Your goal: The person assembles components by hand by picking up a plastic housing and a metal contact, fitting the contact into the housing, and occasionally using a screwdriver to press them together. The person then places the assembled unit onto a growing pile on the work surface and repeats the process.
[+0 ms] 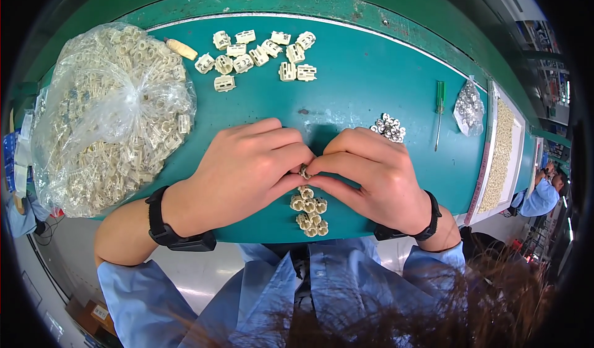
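Observation:
My left hand [250,168] and my right hand [374,171] meet over the middle of the mat. Thumbs and fingertips of both pinch a small metallic-looking piece [304,172]; its exact kind is too small to make out. Right below my fingertips, several small cream plastic sockets [309,205] stand in a cluster near the table's front edge, their round openings facing up. Beyond my right hand sits a pile of small shiny metal parts [388,127], partly hidden behind the knuckles.
A large clear bag of cream parts [117,119] fills the left side, a wooden-looking handle [181,49] beside it. Larger cream sockets [245,63] lie scattered at the back. Rightward are a green screwdriver [440,103], a small bag of metal parts [469,108] and a white tray [518,136].

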The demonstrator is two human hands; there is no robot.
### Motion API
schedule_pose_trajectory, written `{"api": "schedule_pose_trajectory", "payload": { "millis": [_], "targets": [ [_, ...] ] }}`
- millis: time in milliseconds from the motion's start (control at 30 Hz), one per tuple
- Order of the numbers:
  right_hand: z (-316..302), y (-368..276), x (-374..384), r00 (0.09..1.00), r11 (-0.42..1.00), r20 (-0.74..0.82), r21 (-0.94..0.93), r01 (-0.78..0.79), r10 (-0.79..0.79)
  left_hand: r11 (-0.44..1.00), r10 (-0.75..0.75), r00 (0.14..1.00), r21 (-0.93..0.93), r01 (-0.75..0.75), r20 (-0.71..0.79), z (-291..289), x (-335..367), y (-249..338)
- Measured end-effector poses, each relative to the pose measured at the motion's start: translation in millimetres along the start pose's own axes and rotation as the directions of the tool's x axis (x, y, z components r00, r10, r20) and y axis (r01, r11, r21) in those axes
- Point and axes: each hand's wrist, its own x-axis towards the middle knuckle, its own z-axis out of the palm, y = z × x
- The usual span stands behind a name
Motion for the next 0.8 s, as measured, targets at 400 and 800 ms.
{"api": "schedule_pose_trajectory", "payload": {
  "millis": [400,800],
  "targets": [
    [-34,15,-1,0.985,0.974,0.073,-0.178,-0.143,0.158,0.995,0.097,0.976,-0.040,-0.091,0.194,-23,2,0],
    [-27,13,-4,0.977,0.974,0.136,-0.179,-0.140,0.166,0.948,-0.109,0.976,0.276,0.159,-0.189,-22,21,-12]
  ]
}}
